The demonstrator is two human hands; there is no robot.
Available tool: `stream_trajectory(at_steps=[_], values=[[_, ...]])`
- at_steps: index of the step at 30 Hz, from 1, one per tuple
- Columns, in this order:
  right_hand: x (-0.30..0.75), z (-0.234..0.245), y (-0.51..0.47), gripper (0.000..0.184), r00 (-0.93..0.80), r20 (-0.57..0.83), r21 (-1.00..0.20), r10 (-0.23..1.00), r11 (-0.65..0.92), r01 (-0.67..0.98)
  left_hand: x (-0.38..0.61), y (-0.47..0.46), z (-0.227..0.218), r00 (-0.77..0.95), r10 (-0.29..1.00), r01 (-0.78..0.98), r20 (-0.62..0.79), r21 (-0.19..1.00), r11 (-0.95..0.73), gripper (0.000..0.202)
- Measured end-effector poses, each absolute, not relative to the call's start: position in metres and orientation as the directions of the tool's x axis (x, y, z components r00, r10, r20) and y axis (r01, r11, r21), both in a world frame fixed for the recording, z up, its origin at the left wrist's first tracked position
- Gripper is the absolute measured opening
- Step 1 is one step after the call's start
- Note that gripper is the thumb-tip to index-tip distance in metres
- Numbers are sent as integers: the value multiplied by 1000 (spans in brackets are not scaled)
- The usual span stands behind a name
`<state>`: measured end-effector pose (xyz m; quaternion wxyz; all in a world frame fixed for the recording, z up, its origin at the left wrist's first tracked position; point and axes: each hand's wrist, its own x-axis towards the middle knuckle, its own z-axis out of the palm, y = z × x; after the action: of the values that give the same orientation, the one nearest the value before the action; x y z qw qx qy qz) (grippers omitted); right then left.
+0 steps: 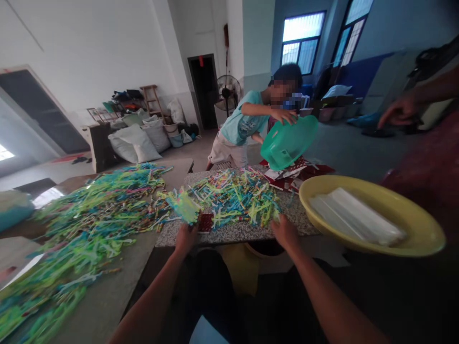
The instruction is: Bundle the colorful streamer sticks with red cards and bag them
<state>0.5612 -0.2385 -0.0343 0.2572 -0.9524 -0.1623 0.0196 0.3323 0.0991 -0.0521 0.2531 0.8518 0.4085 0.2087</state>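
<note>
My left hand (186, 237) is closed around a bunch of yellow-green and blue strips (185, 206), held upright at the near left of the pile. A small dark red card (205, 223) lies just right of that hand. Heaped on the speckled stone tabletop (229, 237) is a pile of thin, colourful strips (234, 193). My right hand (286, 232) rests at the pile's near right edge, its fingers drawn together by some yellow-green strips. What those fingers hold, if anything, is too small to make out.
A larger heap of strips (103, 205) covers the left table. On the right stands a yellow basin (423, 224) with clear plastic sleeves (358, 215). Across the table a person (247, 119) tilts a green basin (290, 141) over red and white cards (287, 177). Another person's hand (401, 110) reaches in at right.
</note>
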Motion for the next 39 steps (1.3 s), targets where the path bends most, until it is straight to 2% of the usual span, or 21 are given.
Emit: stream_trajectory(at_steps=[3,5,7,9,11,13,15,18,21,26,28,29,31,33,34,36,39], values=[[589,-23,-236,41,970,91,-426,227,-871,244,331,96,-58,585,785,625,205,503,-597,22],[599,-15,-234,43,968,139,-362,211,-899,248,329,93,-58,607,759,599,236,492,-632,19],[601,-9,-230,40,938,220,-293,269,-899,326,326,91,-57,649,720,542,246,515,-664,19],[598,-3,-218,33,869,297,-246,396,-848,470,322,91,-55,691,678,478,250,546,-688,19],[591,1,-199,30,795,316,-239,518,-767,595,318,92,-55,716,653,441,247,566,-697,19],[583,5,-173,31,752,264,-256,604,-708,658,314,93,-56,723,648,432,240,576,-695,21],[578,9,-144,35,751,178,-261,636,-706,659,311,95,-57,728,643,421,237,586,-693,23],[578,11,-107,40,789,17,-232,615,-765,601,307,95,-59,741,631,400,228,605,-688,21],[586,10,-88,37,818,-116,-189,563,-821,538,303,94,-60,753,615,369,236,621,-691,20],[599,12,-92,35,809,-131,-156,573,-818,554,303,88,-59,791,518,236,326,619,-749,13],[595,15,-99,33,788,-91,-221,608,-784,580,303,85,-58,794,490,195,359,613,-766,12],[589,16,-102,33,777,-71,-299,626,-756,582,303,83,-58,796,480,184,370,607,-773,11],[570,16,-105,34,747,-55,-553,663,-643,530,303,81,-58,799,468,177,379,594,-784,9],[541,10,-103,39,705,-87,-812,704,-460,359,303,79,-58,798,470,186,376,589,-787,9],[526,5,-100,43,672,-119,-892,731,-376,251,303,78,-58,798,473,190,374,589,-785,9],[496,-7,-90,47,595,-184,-950,783,-297,97,304,77,-59,798,475,191,370,592,-783,8],[465,-23,-73,43,538,-224,-945,813,-316,84,304,76,-60,801,466,180,376,590,-787,8]])
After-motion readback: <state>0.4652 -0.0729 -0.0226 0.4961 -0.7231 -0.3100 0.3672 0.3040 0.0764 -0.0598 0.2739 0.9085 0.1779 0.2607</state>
